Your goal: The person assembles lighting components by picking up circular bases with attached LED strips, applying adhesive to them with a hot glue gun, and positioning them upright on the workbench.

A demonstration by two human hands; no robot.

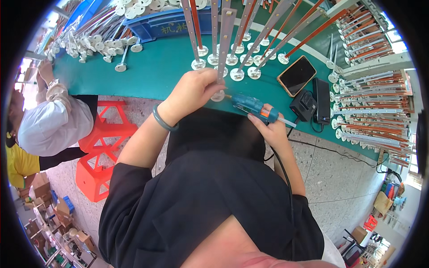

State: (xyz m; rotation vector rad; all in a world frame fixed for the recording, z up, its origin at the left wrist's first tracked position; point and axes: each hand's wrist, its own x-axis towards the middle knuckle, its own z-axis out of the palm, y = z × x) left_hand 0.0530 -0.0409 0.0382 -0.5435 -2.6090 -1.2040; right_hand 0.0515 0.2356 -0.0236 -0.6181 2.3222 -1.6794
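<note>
My left hand (195, 90) pinches the lower part of an upright grey LED strip (227, 35), whose white round base (217, 95) rests at the green table's near edge. In my right hand (273, 128) is a teal glue gun (250, 105), its nozzle pointing left, close to that base. A glue stick (287, 121) pokes out of the gun's back end, and a black cord trails from it down past my right forearm. Just beyond my hands stand several more grey and orange strips on white round bases (237, 74).
A phone (296, 76), a black power adapter (304, 105) and a long black box (321, 101) lie to the right. Racked strips (373, 109) line the far right. A blue bin (167, 26) of white discs stands behind. At left sits a co-worker (56, 118) near red stools (93, 172).
</note>
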